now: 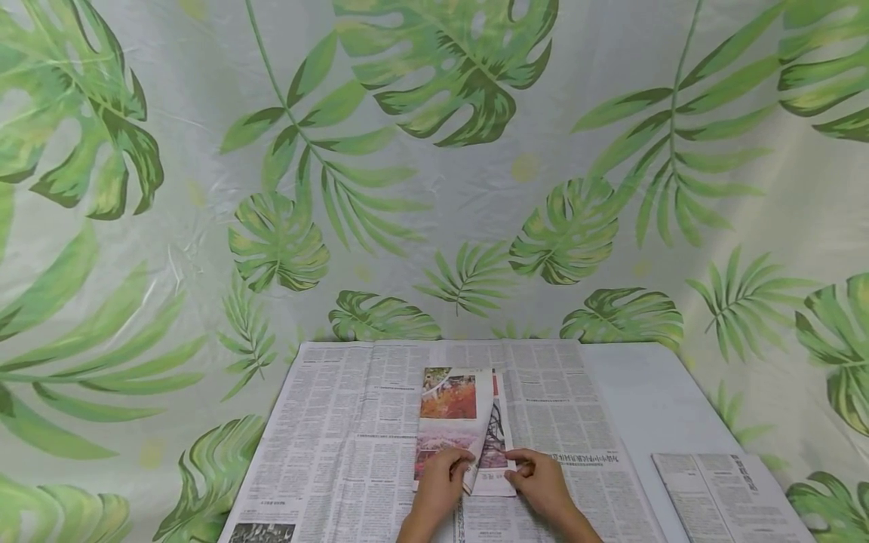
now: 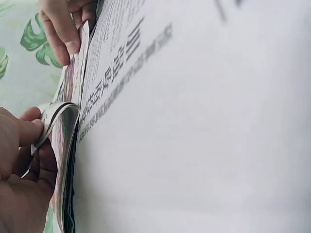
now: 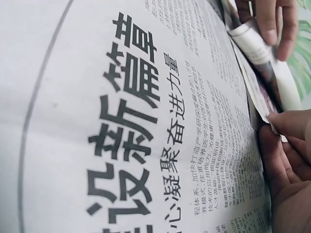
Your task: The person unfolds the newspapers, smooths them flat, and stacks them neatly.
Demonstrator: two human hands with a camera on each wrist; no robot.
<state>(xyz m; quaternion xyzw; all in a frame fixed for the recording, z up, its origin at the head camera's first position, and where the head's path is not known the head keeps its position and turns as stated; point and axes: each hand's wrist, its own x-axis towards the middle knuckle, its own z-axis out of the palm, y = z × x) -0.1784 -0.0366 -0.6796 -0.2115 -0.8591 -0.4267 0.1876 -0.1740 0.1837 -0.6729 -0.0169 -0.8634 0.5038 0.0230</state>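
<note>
A folded newspaper [image 1: 448,396] with colour photos lies on a spread newspaper sheet [image 1: 380,422] in front of me. My left hand [image 1: 437,490] pinches its top layer between thumb and fingers, lifting the right edge into a curved flap. In the left wrist view, the bent flap [image 2: 60,110] rises between the left thumb and fingers. At the lower right edge of the folded newspaper, my right hand [image 1: 543,483] pinches the layers beneath. The right wrist view shows the right thumb and index finger [image 3: 274,150] at that paper corner.
The spread sheet covers much of a white table [image 1: 645,392], whose bare surface shows along the right. Another folded newspaper [image 1: 713,490] lies at the front right corner. A leaf-patterned cloth [image 1: 475,211] hangs behind the table and shows around its sides.
</note>
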